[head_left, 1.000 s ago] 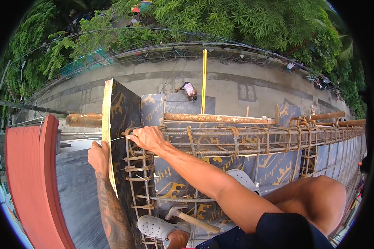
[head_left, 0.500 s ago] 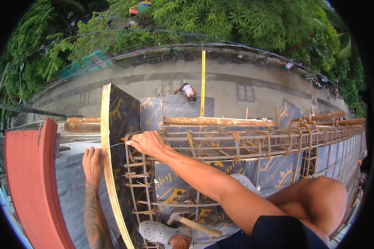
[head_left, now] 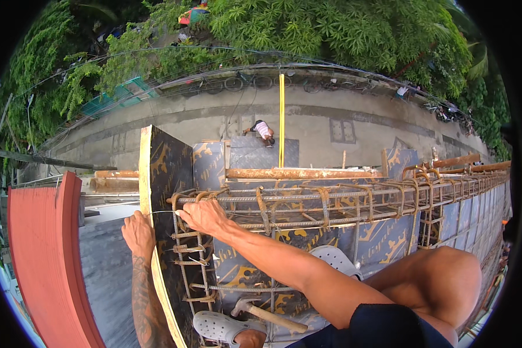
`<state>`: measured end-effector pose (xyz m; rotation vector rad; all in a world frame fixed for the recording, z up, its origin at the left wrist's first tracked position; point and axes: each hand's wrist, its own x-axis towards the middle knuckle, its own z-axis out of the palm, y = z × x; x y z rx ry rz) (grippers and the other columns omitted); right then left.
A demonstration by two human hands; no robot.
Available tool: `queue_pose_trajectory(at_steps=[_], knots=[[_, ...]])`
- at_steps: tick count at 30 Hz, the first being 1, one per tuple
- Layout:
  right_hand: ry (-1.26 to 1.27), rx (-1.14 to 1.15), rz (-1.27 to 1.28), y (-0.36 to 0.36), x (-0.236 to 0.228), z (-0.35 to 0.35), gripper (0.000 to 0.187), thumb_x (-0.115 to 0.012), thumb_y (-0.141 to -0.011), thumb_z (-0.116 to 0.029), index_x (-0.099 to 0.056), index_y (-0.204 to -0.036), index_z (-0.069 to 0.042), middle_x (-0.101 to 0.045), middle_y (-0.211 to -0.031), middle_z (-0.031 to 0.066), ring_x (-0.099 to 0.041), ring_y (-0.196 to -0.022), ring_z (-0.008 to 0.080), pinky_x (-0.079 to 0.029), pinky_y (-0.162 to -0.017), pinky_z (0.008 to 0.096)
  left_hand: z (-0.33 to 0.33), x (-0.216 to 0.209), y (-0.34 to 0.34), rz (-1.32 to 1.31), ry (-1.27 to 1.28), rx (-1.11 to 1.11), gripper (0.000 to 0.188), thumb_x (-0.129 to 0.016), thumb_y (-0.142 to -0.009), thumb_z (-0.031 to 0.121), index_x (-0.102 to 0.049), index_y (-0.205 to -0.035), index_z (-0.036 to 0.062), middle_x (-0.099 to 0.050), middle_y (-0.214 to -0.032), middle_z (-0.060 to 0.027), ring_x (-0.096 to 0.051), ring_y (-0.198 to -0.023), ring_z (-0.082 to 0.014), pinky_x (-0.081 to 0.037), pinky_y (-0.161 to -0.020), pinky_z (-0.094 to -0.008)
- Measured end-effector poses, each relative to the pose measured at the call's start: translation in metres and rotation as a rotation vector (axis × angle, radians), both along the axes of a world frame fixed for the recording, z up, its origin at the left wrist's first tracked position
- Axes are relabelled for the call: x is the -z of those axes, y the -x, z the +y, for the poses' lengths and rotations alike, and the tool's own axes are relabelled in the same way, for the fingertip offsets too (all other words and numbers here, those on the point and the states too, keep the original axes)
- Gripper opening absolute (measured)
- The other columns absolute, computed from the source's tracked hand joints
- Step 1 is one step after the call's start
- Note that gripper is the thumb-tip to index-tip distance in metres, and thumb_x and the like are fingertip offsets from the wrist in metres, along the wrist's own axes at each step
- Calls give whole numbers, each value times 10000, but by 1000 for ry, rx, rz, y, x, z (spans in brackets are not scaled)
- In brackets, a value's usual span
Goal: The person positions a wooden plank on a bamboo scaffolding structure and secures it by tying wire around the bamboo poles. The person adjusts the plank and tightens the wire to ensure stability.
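Note:
A thin tie wire [head_left: 163,211] runs between my two hands, across the top of a dark plywood form panel [head_left: 171,168] with a pale raw edge. My left hand [head_left: 138,234] is closed at the panel's outer side, with the wire's left end at its fingertips. My right hand [head_left: 203,216] pinches the wire's other end just inside the panel, beside the end of a rusty rebar cage [head_left: 296,199]. Its palm lies over the cage's bars, hiding part of them. Below, a claw hammer [head_left: 267,316] rests beside my grey clog [head_left: 217,326].
A rusty pipe [head_left: 307,173] lies along the form's far side. To the left stands a red beam [head_left: 43,238] above a grey roof surface [head_left: 107,278]. Far below, a person [head_left: 264,131] bends over a dark panel on the street. Overhead cables cross beyond.
My left hand has shifted slightly right and lower, closer against the panel's edge. My right hand has dropped slightly, still pinching the wire. The whole view has tilted a little.

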<state>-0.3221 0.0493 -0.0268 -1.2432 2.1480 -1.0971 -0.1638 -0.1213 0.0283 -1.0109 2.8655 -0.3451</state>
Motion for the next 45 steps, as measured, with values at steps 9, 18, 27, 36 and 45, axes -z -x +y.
queue_pose_trajectory(at_steps=[9, 18, 27, 36, 45], knots=[[0, -9, -63, -7, -4, 6, 412, -579, -1013, -372, -672, -801, -31, -690, -699, 222, -702, -669, 423, -553, -630, 526, -6, 4, 17, -58, -128, -386, 321, -550, -960, 280, -657, -967, -23, -729, -923, -272, -717, -856, -468, -562, -748, -552], [40, 18, 27, -19, 1, 10, 384, -604, -1009, -340, -634, -769, -42, -672, -655, 208, -691, -619, 406, -540, -562, 509, -66, 61, 9, 360, -675, -984, 244, -519, -841, 141, -639, -800, -67, -635, -694, -208, -618, -580, -335, -433, -497, -500], [74, -89, 136, 29, -3, -10, 414, -604, -995, -392, -697, -768, -58, -679, -657, 188, -692, -641, 398, -536, -590, 514, -16, -23, -18, 90, -436, -91, 332, -634, -986, 337, -585, -988, 8, -704, -971, -245, -666, -954, -473, -515, -778, -519], [56, -136, 78, 37, 4, -14, 431, -591, -997, -413, -695, -782, -54, -686, -689, 193, -689, -681, 424, -532, -622, 535, -39, -42, -1, -184, -264, 371, 244, -706, -924, 289, -603, -998, 80, -655, -955, -96, -654, -925, -314, -559, -768, -438], [43, -55, 29, 30, -6, -14, 447, -613, -989, -442, -717, -795, -52, -698, -700, 188, -699, -681, 405, -549, -635, 517, -32, -20, -1, 151, -357, 303, 245, -616, -1002, 231, -543, -859, 46, -620, -765, -187, -615, -724, -424, -470, -639, -513]])
